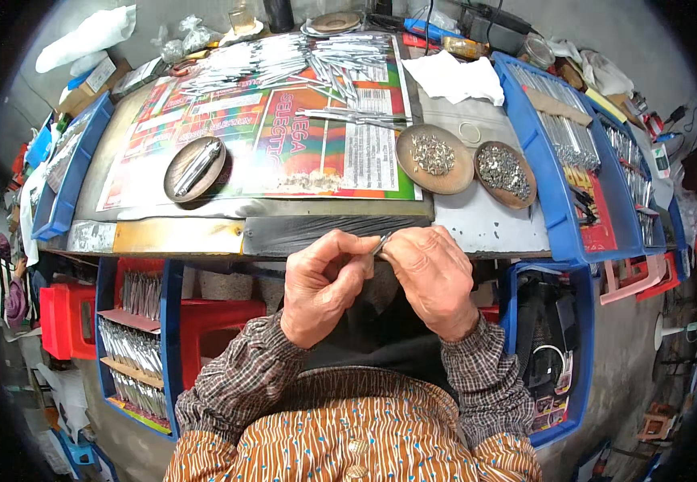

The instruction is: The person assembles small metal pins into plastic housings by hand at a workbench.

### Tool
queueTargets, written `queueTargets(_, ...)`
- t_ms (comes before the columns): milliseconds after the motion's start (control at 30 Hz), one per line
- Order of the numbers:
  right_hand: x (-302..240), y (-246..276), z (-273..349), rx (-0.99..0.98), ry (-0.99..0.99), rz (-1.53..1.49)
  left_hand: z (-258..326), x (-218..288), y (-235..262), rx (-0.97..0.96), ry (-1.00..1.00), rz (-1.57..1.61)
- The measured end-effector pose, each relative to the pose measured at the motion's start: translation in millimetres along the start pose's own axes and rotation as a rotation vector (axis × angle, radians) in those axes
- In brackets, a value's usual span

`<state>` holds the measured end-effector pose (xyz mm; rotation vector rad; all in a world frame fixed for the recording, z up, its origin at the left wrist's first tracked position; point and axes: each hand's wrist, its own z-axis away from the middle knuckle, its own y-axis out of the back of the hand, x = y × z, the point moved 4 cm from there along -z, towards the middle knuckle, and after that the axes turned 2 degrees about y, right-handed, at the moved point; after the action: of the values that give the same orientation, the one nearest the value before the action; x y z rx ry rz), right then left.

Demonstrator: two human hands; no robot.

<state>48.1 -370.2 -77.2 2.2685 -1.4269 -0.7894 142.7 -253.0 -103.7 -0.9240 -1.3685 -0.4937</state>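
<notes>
Just in front of the table's near edge, my two hands meet over a small, slim metal piece point(381, 243). The thumb and fingers of my left hand point(324, 285) pinch one end of it. My right hand point(433, 277) closes its fingertips on the other end, and most of the piece is hidden by the fingers. Beyond my right hand are a round brown dish point(450, 183) of tiny brass-coloured parts and a smaller brown dish point(531, 173) of small dark grey metal parts. A third dish point(178, 165), farther left, holds several slim silver pieces.
Slim silver pieces point(276, 60) lie piled at the back on a colourful printed sheet point(244, 157). Blue trays point(553, 209) of similar pieces stand at right. Below the table edge are a blue crate point(170, 337) at left and another blue crate point(583, 353) at right. A white cloth point(454, 79) lies behind the dishes.
</notes>
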Motion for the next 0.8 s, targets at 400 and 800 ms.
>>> queueTargets(400, 20, -35, 29, 0.171, -1.03, -1.503, -6, -4, 3, -0.093, 0.092, 0.065)
queueTargets(800, -1, -27, 24, 0.276, -0.796, -0.871, -5, -11, 4, -0.053, 0.073, 0.16)
